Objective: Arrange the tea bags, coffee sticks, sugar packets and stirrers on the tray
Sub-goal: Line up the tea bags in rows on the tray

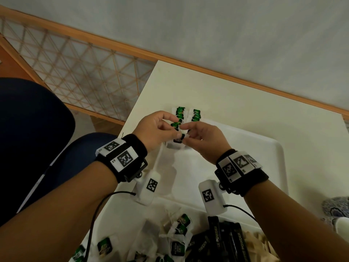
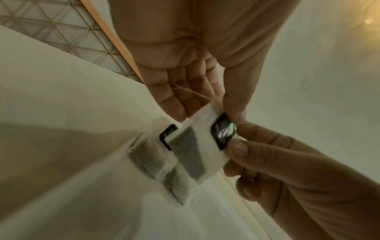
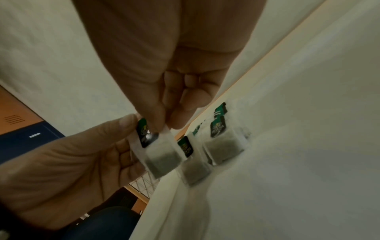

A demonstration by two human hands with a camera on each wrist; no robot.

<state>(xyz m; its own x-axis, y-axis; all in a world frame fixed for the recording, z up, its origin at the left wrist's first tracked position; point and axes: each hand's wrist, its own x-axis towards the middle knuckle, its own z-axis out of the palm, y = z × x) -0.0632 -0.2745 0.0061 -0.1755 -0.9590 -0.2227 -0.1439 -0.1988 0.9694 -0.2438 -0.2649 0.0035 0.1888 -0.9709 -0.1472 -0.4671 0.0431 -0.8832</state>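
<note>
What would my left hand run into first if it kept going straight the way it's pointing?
Probably the rows of tea bags already laid on the tray, just beyond the left hand and the tea bag it pinches; depth is unclear.

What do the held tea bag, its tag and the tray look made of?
Tea bag: thin, matte, translucent filter paper, it seems; dark leaves show through. Tag: glossy printed card, likely; it catches light. Tray: smooth white plastic, probably, with rounded moulded rim. Both the left hand and right hand pinch the bag.

Matt paper tea bag (image 2: 197, 155) (glossy tag (image 2: 223, 131))
</note>
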